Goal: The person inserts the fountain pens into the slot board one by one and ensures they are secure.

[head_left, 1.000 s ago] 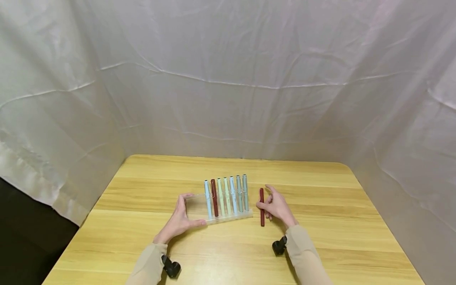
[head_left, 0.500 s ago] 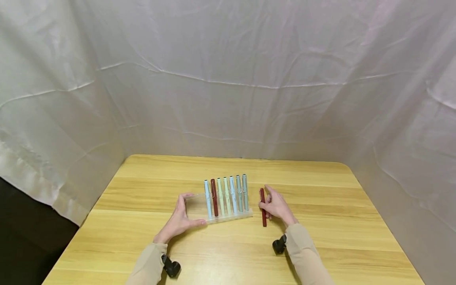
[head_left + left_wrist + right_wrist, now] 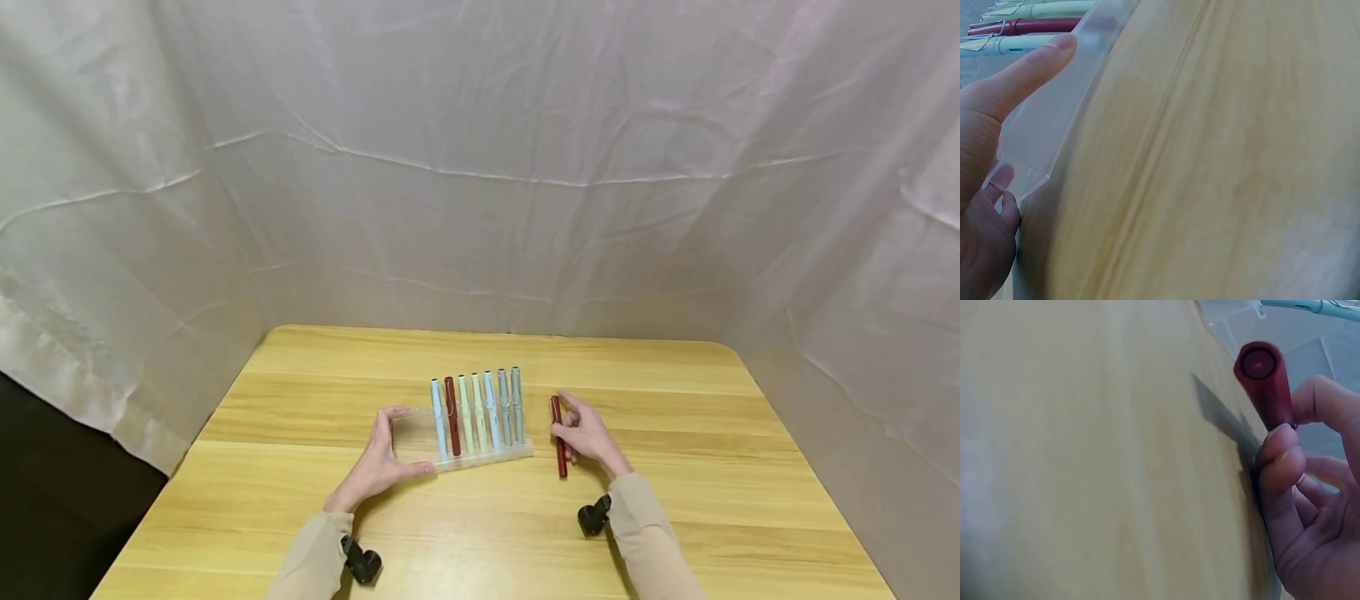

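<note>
A clear plastic pen stand (image 3: 414, 433) sits mid-table, several capped pens leaning in a row on it. From the left come a light blue pen (image 3: 438, 421), a dark red pen (image 3: 452, 417), two pale green pens, another light blue pen (image 3: 491, 412) and two grey-green pens. My left hand (image 3: 375, 465) grips the stand's left end, thumb (image 3: 1035, 72) along its front ledge. To the right of the stand, my right hand (image 3: 590, 435) pinches a second dark red pen (image 3: 561, 457) between thumb and fingers. In the right wrist view this pen's end (image 3: 1259, 365) points at the camera.
The wooden table (image 3: 480, 533) extends around the stand, with rounded far corners. Pale fabric curtains (image 3: 480, 208) hang behind it and on both sides. A dark area (image 3: 60, 483) lies beyond the table's left edge.
My right hand has shifted slightly right with the dark red pen, whose near end has swung right so it tilts more. My left hand and the stand look unchanged.
</note>
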The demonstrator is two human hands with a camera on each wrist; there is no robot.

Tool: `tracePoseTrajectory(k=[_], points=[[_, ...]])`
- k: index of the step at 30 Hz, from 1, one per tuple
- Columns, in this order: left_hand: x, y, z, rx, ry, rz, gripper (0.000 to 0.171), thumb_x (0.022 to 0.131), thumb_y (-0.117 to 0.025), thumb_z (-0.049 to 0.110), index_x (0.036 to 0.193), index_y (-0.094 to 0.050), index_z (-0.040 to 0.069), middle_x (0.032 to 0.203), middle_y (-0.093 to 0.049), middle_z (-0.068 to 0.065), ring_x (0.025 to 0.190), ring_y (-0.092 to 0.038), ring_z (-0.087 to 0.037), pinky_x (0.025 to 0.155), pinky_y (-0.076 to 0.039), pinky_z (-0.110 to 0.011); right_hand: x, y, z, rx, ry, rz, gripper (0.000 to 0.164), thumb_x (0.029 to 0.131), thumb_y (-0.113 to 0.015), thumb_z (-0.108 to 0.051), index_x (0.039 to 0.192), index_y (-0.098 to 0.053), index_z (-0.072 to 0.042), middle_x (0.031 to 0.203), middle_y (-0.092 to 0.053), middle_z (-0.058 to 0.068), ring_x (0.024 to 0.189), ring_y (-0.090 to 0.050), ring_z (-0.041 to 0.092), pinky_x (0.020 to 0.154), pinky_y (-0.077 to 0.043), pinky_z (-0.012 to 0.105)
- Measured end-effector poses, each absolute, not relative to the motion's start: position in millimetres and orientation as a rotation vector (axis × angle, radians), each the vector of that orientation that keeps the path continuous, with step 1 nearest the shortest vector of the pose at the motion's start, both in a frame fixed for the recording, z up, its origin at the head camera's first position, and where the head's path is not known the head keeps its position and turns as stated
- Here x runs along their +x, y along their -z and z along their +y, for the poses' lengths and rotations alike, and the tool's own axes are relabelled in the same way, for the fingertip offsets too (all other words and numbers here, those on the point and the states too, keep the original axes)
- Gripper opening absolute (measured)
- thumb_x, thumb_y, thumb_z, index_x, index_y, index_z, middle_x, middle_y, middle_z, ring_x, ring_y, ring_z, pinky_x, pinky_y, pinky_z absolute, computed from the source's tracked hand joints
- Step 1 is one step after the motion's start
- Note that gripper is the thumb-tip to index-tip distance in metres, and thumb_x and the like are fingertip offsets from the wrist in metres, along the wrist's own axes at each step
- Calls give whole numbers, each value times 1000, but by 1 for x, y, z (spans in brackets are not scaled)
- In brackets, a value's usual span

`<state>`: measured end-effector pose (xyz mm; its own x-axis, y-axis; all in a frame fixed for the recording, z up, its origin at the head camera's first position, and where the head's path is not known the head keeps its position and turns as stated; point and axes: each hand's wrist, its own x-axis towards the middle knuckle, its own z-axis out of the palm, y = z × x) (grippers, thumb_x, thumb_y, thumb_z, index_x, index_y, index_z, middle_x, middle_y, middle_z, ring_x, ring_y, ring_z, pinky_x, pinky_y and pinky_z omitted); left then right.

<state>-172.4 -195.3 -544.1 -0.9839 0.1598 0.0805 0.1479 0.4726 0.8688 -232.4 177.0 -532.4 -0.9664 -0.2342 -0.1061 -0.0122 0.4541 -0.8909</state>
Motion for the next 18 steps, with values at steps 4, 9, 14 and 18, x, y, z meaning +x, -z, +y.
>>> tracePoseTrajectory(k=[4,9,14,18], points=[[-172,544,-195,277,-1586,2685,106,64,-95,33,142,-29,5,150,-34,-21,144,-34,-41,123,-24,-65,-233,533,182,-252,1581,2428,75,87,-61,1,155,-29,2,76,-58,5,43,-51,9,38,-48,23],[-173,545,-195,280,-1578,2695,107,64,-95,33,143,-29,5,150,-34,-21,144,-34,-41,123,-24,-66,-233,533,184,-211,1639,2352,77,87,-65,0,155,-30,-4,80,-59,5,49,-56,12,44,-55,26],[-173,546,-195,288,-1582,2702,107,64,-95,33,142,-29,5,149,-35,-21,143,-34,-41,123,-25,-65,-232,533,184,-241,1684,2327,79,87,-66,0,156,-28,-5,86,-60,8,53,-58,14,47,-59,30],[-173,546,-195,296,-1583,2707,106,64,-95,33,142,-29,4,149,-35,-21,143,-35,-41,122,-25,-66,-230,533,184,-238,1730,2304,79,88,-66,0,157,-27,-7,91,-61,9,56,-59,14,50,-59,29]])
